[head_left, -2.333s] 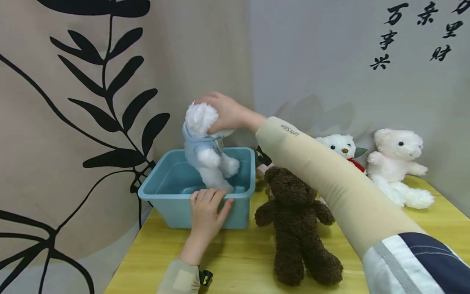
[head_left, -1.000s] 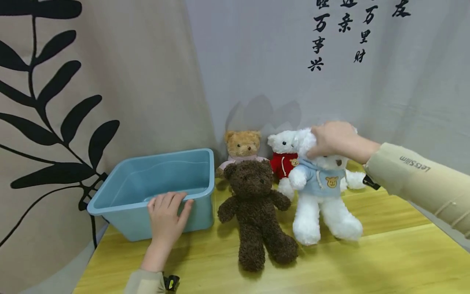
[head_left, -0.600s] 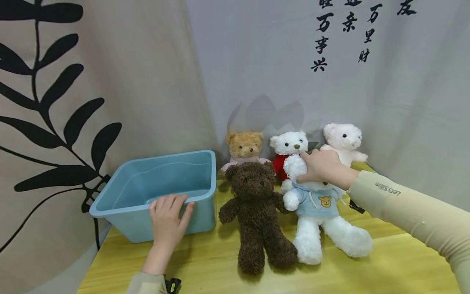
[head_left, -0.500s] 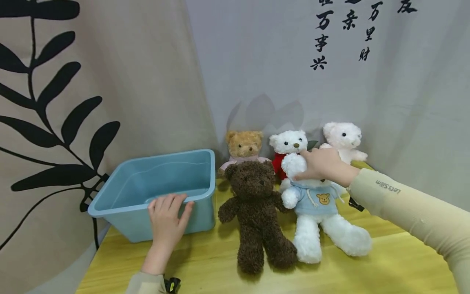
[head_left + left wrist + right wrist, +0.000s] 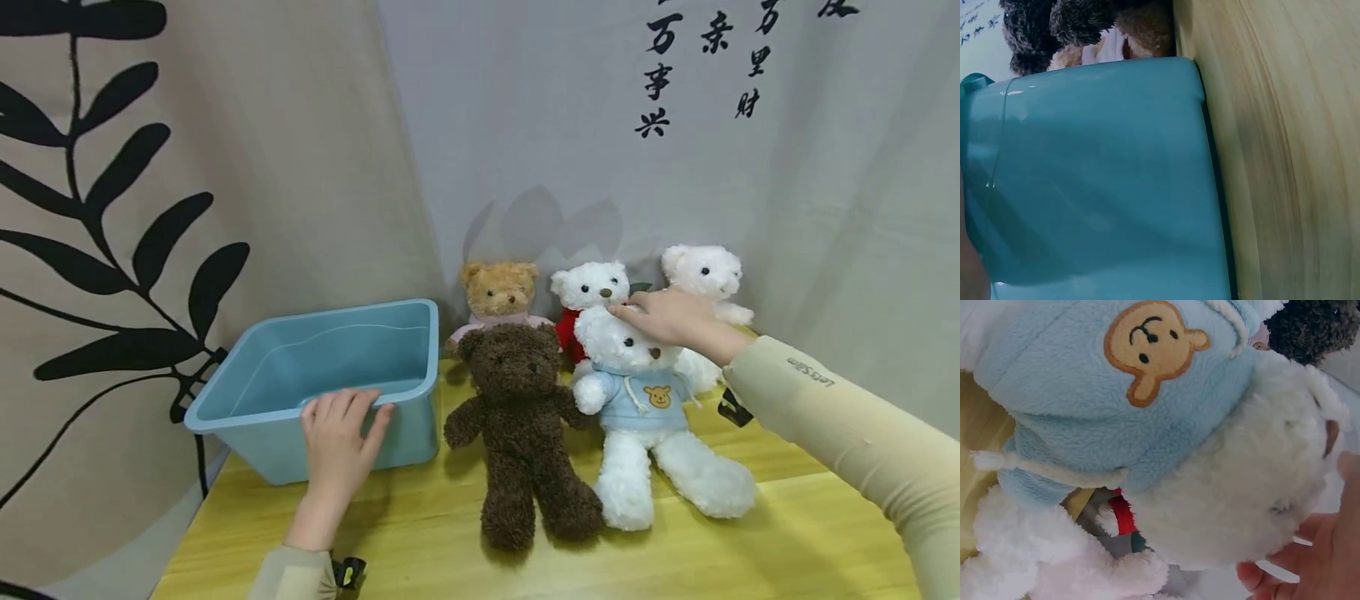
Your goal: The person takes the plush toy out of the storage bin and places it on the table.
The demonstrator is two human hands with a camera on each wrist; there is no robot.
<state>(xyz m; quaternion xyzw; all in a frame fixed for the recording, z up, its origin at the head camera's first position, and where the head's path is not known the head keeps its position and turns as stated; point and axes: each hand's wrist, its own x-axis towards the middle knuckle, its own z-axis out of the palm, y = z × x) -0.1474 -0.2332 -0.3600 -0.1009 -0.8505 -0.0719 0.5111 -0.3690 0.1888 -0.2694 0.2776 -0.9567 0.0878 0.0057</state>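
My left hand [image 5: 341, 437] grips the front rim of a blue plastic tub [image 5: 405, 433], its fingertips hooked over the edge. The left wrist view is mostly filled by the tub's wall [image 5: 1104, 175]. A white teddy bear [image 5: 626, 492] in a light blue hoodie sits on the right of the table, legs forward. My right hand [image 5: 671, 317] hovers at the top of its head, fingers loose. In the right wrist view those fingers [image 5: 1279, 575] lie beside the white head [image 5: 1229, 469] without wrapping it. Left of this bear is a dark brown teddy bear [image 5: 517, 425].
Behind sit a tan bear [image 5: 498, 292] in pink, a white bear [image 5: 592, 285] in red, and a plain white bear [image 5: 705, 271]. All are on a yellow wood-grain table [image 5: 420, 542]. A printed curtain [image 5: 315, 150] hangs at the back.
The white bear in the blue hoodie went from inside the tub to a seat beside the brown bear. My right hand has just loosened from its head; the left stays on the rim.
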